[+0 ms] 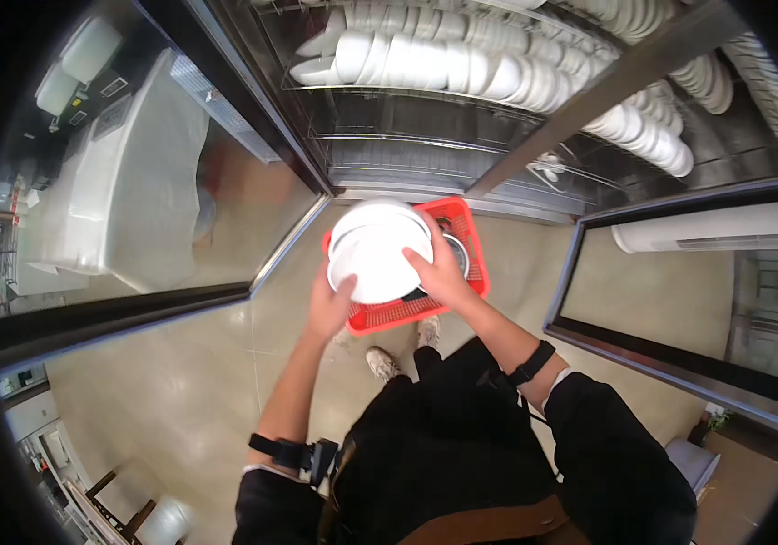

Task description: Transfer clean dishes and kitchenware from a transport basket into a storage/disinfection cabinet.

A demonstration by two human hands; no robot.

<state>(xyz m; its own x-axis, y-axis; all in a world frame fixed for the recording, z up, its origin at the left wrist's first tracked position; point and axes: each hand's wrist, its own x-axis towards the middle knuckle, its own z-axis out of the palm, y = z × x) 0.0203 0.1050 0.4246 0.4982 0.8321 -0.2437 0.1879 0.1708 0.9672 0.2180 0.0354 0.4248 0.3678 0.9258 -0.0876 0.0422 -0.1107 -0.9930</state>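
Note:
A small stack of white dishes (378,255) is held between my two hands, above a red plastic basket (399,325) on the floor. My left hand (332,303) grips the lower left rim, its thumb on top. On the right side, my right hand (442,269) holds the rim with its thumb over the upper dish. Partly hidden beneath the dishes, a round metal-rimmed item (455,253) and some dark items lie in the basket. Ahead stands an open cabinet with wire racks (416,142) and rows of white bowls (423,63).
Glass cabinet doors stand open at left (252,286) and right (556,320). A metal post (566,112) crosses the cabinet front. More stacked white dishes (702,82) fill the right side. A stool (116,501) is at lower left. My shoes (382,362) are just behind the basket.

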